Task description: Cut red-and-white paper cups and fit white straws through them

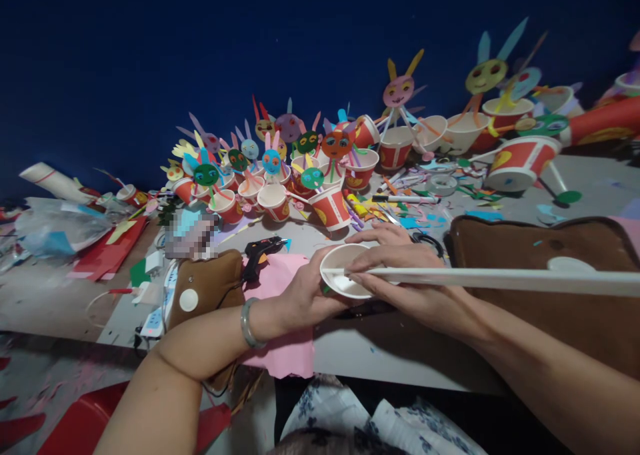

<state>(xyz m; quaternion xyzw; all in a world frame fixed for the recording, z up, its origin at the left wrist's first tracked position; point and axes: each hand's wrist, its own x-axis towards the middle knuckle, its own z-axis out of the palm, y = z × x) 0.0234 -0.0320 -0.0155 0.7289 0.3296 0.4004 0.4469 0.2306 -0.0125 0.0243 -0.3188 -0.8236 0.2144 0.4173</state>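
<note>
My left hand [304,287] is wrapped round a paper cup [332,263], its white mouth tipped towards me. Between the fingers of my right hand [425,302] is a long, thin white strip [505,277] whose near end lies over the cup's opening. The rest of the strip runs off to the right edge of the view. Some right fingertips also reach to the cup's rim, and whether they press on it I cannot tell. Under my left forearm lies pink paper [287,348], with a black glue gun [261,250] just beyond it.
Several red paper cups with rabbit-faced paper figures [273,162] crowd the back of the table. Markers [400,200] and paper scraps lie before them. A brown cushion-like warmer [525,248] is at the right, a smaller brown pouch [215,275] and power strip [156,320] at the left.
</note>
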